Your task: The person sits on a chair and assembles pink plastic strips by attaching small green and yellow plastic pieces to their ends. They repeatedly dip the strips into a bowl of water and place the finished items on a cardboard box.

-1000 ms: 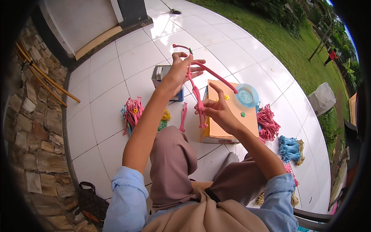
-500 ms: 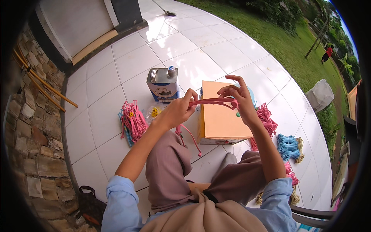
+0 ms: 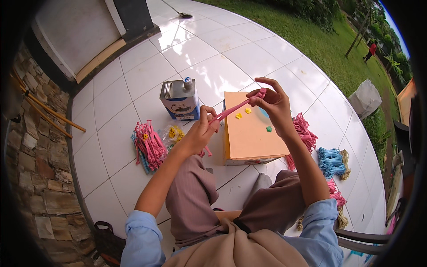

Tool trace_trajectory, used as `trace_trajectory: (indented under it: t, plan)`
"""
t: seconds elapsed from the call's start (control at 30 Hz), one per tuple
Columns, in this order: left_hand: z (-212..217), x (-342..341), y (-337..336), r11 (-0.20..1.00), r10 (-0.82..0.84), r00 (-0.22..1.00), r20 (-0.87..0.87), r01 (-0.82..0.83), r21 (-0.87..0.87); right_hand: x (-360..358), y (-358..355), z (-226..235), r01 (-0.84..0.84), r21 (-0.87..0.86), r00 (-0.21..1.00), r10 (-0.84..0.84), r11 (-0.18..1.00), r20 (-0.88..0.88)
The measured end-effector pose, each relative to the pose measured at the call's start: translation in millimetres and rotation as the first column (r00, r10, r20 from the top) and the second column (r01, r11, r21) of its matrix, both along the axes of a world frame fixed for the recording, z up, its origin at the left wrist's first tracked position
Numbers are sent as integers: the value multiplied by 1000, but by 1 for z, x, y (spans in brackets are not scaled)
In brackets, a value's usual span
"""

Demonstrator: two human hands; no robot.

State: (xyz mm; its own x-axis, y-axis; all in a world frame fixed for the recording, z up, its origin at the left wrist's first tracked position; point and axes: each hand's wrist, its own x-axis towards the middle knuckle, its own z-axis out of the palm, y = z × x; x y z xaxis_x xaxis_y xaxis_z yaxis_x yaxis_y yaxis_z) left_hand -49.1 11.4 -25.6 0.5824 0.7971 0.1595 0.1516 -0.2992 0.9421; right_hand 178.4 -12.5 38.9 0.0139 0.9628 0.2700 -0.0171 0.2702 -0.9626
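A pink rubber flip-flop strap [image 3: 235,109] is stretched between my hands above an orange-topped box [image 3: 249,142]. My left hand [image 3: 201,133] grips its lower end. My right hand [image 3: 272,104] pinches the knobbed upper end between thumb and fingers, with one finger raised. Two small yellow flower pieces [image 3: 239,116] and a small green flower piece [image 3: 269,129] lie on the box top. A light blue round thing [image 3: 263,115] shows there too, partly hidden by my right hand.
A blue and white metal can [image 3: 180,100] stands behind my left hand. Pink straps [image 3: 150,144] and a clear bag with yellow flowers [image 3: 175,133] lie at left. More pink straps [image 3: 304,133] and blue strap bundles [image 3: 330,163] lie at right. A person [image 3: 370,51] is on the grass.
My right hand has risen and moved slightly left, so the strap now slants upward to the right. The yellow flower pieces on the box have come into sight. The view has shifted slightly.
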Motion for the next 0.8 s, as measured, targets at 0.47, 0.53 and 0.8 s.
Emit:
trace_trajectory:
  t: [0.47,0.53,0.8]
  plan:
    - [-7,-9,19,865,402,782,476,-154,-478,-6,13,-21,198,-65,969,-185,978,161]
    - [0,-5,17,849,401,774,490,-114,-515,11,17,-27,151,-182,979,-121,972,166]
    - [-4,-10,20,831,385,750,538,-28,-556,16,20,-32,105,-214,954,-38,971,297]
